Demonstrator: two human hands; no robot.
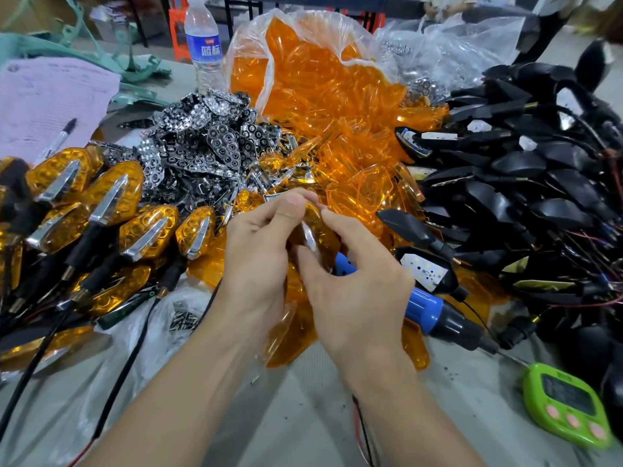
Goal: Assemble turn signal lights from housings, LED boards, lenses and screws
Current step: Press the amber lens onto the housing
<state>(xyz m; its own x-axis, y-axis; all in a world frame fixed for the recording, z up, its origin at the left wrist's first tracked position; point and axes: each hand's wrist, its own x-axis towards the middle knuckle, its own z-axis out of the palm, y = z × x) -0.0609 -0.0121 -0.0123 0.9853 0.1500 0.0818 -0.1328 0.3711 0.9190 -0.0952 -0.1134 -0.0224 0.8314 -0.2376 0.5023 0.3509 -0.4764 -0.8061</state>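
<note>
bright, even overhead light | soft shadows | glare on orange lenses (323, 106) | wide-angle edge bending, blurred background

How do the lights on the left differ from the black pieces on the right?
The left lights wear amber lenses with chrome strips; the right housings are bare black, some showing white LED boards. The lights lie in rows, the housings in a tangle. Both trail wires.
</note>
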